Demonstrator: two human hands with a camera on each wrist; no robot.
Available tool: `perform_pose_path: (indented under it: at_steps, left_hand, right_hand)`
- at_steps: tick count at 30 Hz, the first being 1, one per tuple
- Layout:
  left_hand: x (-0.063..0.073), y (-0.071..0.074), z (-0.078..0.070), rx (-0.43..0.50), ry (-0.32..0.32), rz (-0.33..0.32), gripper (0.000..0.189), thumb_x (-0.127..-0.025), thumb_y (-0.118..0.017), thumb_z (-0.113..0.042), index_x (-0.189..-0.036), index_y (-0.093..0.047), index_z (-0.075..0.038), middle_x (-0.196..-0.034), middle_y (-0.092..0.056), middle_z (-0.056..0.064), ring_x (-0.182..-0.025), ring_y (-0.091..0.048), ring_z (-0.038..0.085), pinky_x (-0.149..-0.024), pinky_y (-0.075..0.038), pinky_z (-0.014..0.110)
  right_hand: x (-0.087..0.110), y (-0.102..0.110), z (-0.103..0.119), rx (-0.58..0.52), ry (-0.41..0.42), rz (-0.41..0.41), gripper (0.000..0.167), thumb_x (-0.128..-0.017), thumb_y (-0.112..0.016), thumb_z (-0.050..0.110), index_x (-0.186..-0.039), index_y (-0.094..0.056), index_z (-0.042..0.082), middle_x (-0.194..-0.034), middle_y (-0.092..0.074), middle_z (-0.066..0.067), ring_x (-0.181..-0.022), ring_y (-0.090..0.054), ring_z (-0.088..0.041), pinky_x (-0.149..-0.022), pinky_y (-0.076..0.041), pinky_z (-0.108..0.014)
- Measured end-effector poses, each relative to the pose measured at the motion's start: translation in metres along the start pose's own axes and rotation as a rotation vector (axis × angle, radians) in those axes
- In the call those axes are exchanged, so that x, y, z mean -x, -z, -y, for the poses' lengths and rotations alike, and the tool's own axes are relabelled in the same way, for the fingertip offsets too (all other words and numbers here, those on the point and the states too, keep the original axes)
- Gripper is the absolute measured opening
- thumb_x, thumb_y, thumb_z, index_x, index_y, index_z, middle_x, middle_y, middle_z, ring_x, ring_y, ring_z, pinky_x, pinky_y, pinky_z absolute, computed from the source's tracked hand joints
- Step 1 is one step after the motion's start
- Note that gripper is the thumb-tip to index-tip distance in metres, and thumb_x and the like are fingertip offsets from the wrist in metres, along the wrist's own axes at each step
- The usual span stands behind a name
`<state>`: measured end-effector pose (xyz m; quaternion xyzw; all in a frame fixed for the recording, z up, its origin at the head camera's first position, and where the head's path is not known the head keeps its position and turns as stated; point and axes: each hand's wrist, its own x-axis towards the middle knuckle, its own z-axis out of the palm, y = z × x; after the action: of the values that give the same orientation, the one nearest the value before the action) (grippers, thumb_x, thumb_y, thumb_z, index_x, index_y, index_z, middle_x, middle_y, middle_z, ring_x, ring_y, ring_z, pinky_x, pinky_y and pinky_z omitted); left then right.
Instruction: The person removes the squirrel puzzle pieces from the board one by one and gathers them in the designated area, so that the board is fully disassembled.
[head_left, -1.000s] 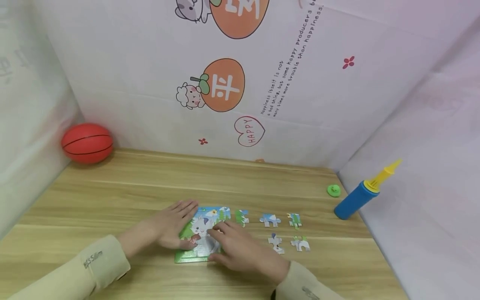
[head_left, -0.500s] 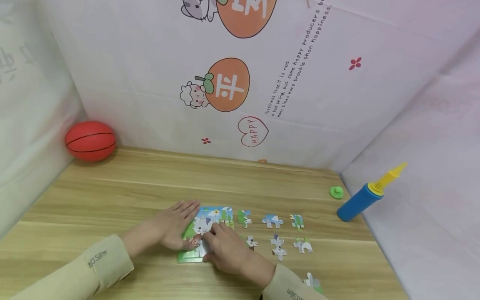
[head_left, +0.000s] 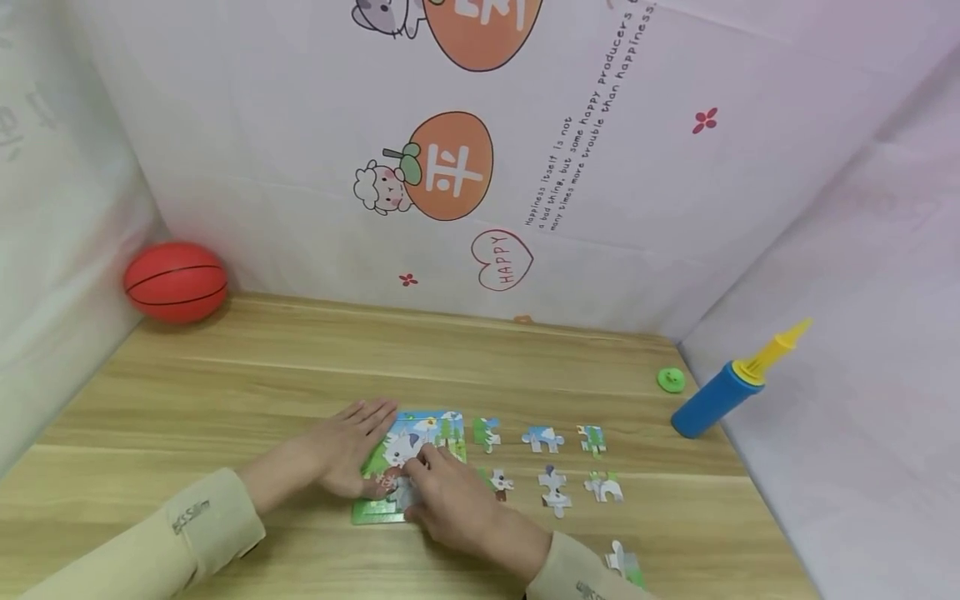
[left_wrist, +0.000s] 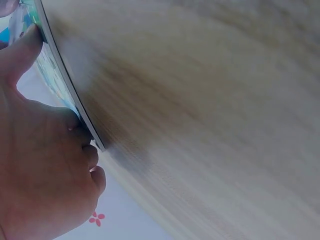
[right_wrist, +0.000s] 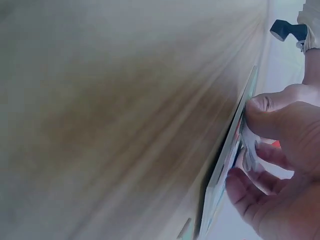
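In the head view, my left hand (head_left: 348,450) lies palm down with straight fingers over the left side of the puzzle board (head_left: 369,517), which shows a white cartoon animal on green and blue. The left wrist view has that hand's thumb (left_wrist: 24,52) resting on the board's face near its edge. Above the lower middle of the board, my right hand (head_left: 453,504) pinches a pale grey puzzle piece (right_wrist: 249,136) between thumb and fingertips. That piece is tilted against the board; its outline is mostly hidden by the fingers.
Several loose puzzle pieces (head_left: 556,492) lie in rows right of the board, with another puzzle piece (head_left: 624,562) nearer the front. A red ball (head_left: 176,282) sits at the back left. At the right stand a blue and yellow pump (head_left: 716,402) and a small green toy (head_left: 671,380).
My right hand has shifted slightly left over the board, its fingers curling more and the grey piece tilting up. Loose pieces to the right have come into view. The left hand stays put.
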<state>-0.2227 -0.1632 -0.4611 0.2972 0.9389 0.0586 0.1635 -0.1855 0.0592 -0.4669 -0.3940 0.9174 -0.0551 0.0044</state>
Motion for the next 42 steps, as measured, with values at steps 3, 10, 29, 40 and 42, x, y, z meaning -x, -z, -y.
perform_pose_path:
  at_steps: [3, 10, 29, 40, 42]
  left_hand:
    - [0.0, -0.001, 0.001, 0.006, -0.001, -0.006, 0.107, -0.089, -0.066, -0.062, -0.163, -0.023, 0.003, -0.175, -0.017, 0.019, -0.164, -0.018, 0.036, -0.136, -0.017, 0.053]
    - [0.002, -0.004, 0.003, -0.004, -0.002, -0.015, 0.109, -0.088, -0.065, -0.064, -0.162, -0.024, 0.004, -0.175, -0.018, 0.021, -0.164, -0.018, 0.038, -0.135, -0.018, 0.055]
    - [0.002, -0.002, -0.002, -0.014, -0.001, -0.016, 0.109, -0.087, -0.067, -0.063, -0.162, -0.026, 0.004, -0.174, -0.02, 0.021, -0.163, -0.019, 0.039, -0.135, -0.018, 0.057]
    - [0.0, -0.002, -0.005, -0.025, 0.009, 0.0, 0.108, -0.088, -0.065, -0.065, -0.162, -0.025, 0.004, -0.175, -0.019, 0.02, -0.164, -0.017, 0.037, -0.136, -0.017, 0.054]
    - [0.0, -0.002, -0.006, -0.03, 0.013, 0.004, 0.108, -0.089, -0.064, -0.065, -0.163, -0.025, 0.003, -0.175, -0.018, 0.019, -0.165, -0.016, 0.036, -0.136, -0.017, 0.053]
  right_hand:
    - [0.002, 0.002, 0.002, -0.064, 0.023, -0.008, 0.021, -0.098, -0.073, 0.023, -0.115, -0.066, 0.013, -0.104, -0.075, 0.003, -0.093, -0.07, -0.004, -0.08, -0.056, -0.01]
    - [0.019, 0.031, -0.009, -0.264, 0.013, 0.058, 0.003, -0.1, -0.068, 0.016, -0.102, -0.066, 0.013, -0.091, -0.075, 0.003, -0.08, -0.066, 0.003, -0.072, -0.054, -0.007]
    - [0.129, 0.051, -0.097, -0.469, -0.139, 0.35, 0.016, -0.091, -0.078, 0.009, -0.091, -0.066, 0.02, -0.076, -0.059, 0.016, -0.066, -0.046, 0.007, -0.059, -0.046, -0.014]
    - [0.143, 0.032, -0.103, -0.284, -0.131, 0.223, 0.015, -0.089, -0.08, 0.012, -0.098, -0.073, 0.022, -0.097, -0.066, 0.014, -0.087, -0.054, 0.005, -0.071, -0.052, -0.019]
    - [0.145, 0.031, -0.103, -0.266, -0.124, 0.212, 0.016, -0.088, -0.081, 0.013, -0.098, -0.073, 0.022, -0.097, -0.066, 0.014, -0.088, -0.054, 0.005, -0.072, -0.053, -0.02]
